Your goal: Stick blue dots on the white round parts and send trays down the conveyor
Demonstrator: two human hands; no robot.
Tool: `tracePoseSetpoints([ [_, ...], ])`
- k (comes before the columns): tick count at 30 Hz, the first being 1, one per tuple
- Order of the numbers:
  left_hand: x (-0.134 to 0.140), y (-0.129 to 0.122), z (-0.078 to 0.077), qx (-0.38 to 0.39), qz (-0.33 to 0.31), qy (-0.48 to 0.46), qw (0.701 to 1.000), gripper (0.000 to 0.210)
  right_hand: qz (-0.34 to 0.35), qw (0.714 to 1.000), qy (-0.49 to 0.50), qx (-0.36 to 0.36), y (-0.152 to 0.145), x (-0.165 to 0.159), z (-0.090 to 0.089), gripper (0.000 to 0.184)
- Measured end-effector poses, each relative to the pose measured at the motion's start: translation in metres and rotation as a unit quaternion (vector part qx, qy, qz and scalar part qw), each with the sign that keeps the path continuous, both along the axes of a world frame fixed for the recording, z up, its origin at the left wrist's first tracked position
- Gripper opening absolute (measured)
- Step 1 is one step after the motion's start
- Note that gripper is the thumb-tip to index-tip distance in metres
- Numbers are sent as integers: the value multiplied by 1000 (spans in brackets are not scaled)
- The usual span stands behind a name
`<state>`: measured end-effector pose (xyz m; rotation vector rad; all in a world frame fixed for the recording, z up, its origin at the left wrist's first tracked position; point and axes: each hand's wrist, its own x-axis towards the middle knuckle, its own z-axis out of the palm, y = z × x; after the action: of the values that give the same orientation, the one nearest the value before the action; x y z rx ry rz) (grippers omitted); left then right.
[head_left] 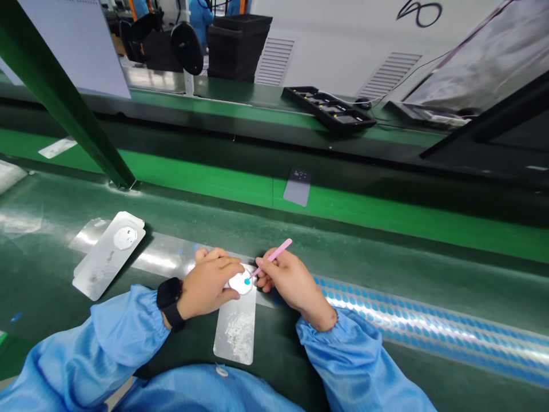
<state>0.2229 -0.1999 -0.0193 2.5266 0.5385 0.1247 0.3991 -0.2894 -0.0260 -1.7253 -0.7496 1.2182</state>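
A pale phone back cover [235,335] with a white round camera plate [237,284] lies on the green bench in front of me. My left hand [210,283] grips the cover's upper left side, thumb low and fingers bent over the top; the fingertips are partly hidden. Pinched in my right hand [291,280] is a pair of pink tweezers [277,252], pointing down to the left. Their tip is at a small blue round sticker [247,281] on the camera plate; whether they still grip it I cannot tell.
A clear strip with rows of blue dot stickers [429,326] runs off to the right. More back covers [107,257] lie stacked at left. One grey cover [298,186] lies on the green belt beyond. A black tray [330,109] stands further back; a green post [68,91] rises at left.
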Motion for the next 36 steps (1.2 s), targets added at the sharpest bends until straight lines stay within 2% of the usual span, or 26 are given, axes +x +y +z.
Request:
tracePoseSetpoints([
  [10, 0, -1, -1, 9, -2, -3, 1000, 37, 11, 1000, -18, -3, 1, -2, 2, 25],
  [20, -2, -1, -2, 16, -6, -11, 1000, 37, -8, 1000, 14, -2, 2, -1, 1, 30],
  [36, -3, -2, -1, 21, -6, -1, 1000, 38, 3, 1000, -13, -18, 4, -4, 9, 17],
])
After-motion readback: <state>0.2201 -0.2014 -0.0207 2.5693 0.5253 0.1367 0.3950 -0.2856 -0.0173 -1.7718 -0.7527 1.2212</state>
